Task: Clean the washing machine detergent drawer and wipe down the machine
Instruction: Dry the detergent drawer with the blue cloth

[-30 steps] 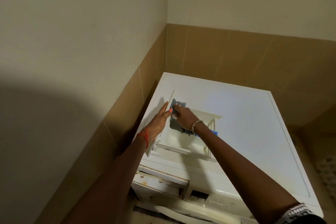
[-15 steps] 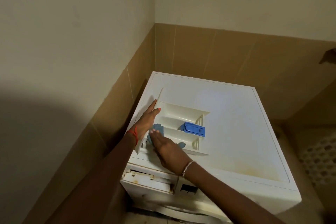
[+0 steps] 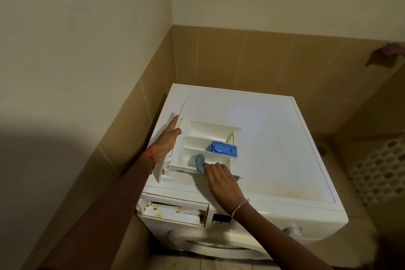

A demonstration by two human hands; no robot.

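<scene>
A white washing machine (image 3: 274, 138) stands in the corner. The removed white detergent drawer (image 3: 203, 131) lies on its top at the left, with a blue insert (image 3: 224, 149) in one compartment. My left hand (image 3: 167, 143) rests flat against the drawer's front panel and steadies it. In my right hand (image 3: 221, 182) is a blue cloth (image 3: 199, 163), pressed into the drawer's nearest compartment. The empty drawer slot (image 3: 175, 210) gapes on the machine's front at the upper left.
Tiled walls close in on the machine at the left and back. A white perforated laundry basket (image 3: 377, 171) stands at the right. The machine's dial (image 3: 292, 230) and round door (image 3: 214, 245) show at the front. The right part of the machine's top bears yellowish stains.
My right hand with the cloth has moved from the drawer's far left corner toward me, then right into the nearest compartment. The left hand stays on the drawer's front panel.
</scene>
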